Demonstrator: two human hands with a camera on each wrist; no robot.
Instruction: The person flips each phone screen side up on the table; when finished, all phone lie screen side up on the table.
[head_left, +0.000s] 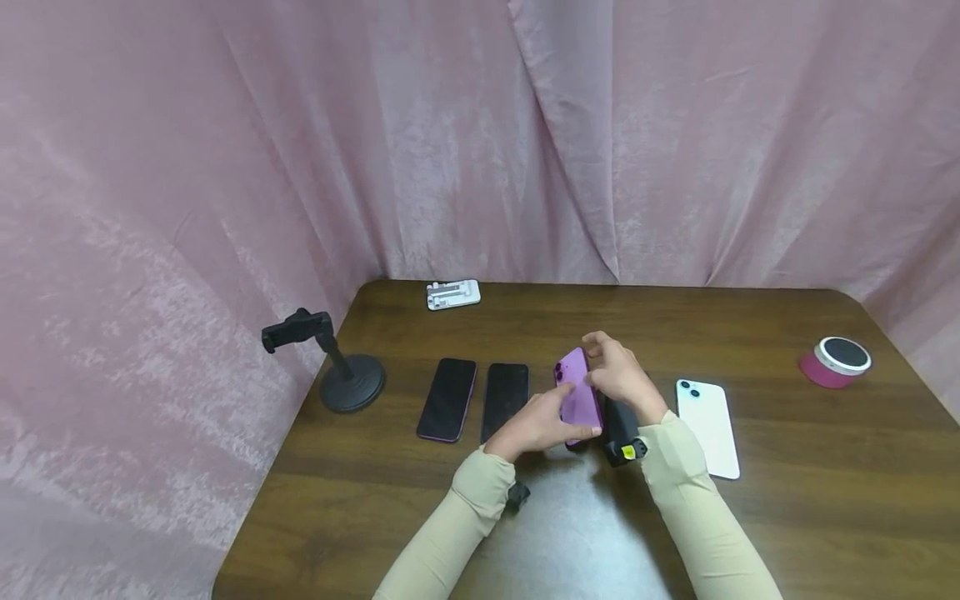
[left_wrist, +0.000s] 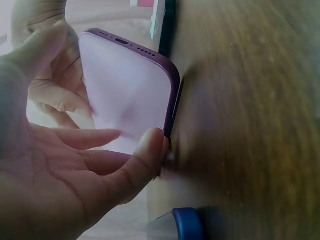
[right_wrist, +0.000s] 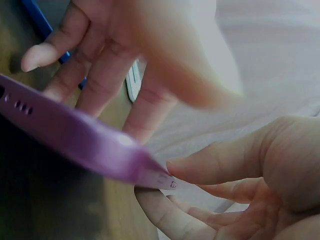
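A purple phone [head_left: 581, 406] is tilted up off the table between my hands, its back facing me. My right hand [head_left: 621, 372] pinches its upper corner between thumb [right_wrist: 215, 162] and a finger, as the right wrist view shows. My left hand [head_left: 540, 425] reaches across the lower part of the phone. Its fingers [left_wrist: 145, 150] touch the left side and back of the phone, fairly straight, while its thumb stands off the surface. The charging-port end [left_wrist: 122, 41] points toward the left wrist camera. Most of the phone's screen side is hidden.
Two dark phones [head_left: 447, 400] [head_left: 507, 396] lie left of my hands, and a white phone [head_left: 708, 429] lies to the right. Farther left stands a black phone stand [head_left: 352, 383]. A white folded holder [head_left: 453, 294] is at the back edge, a pink-and-white round container [head_left: 828, 377] far right.
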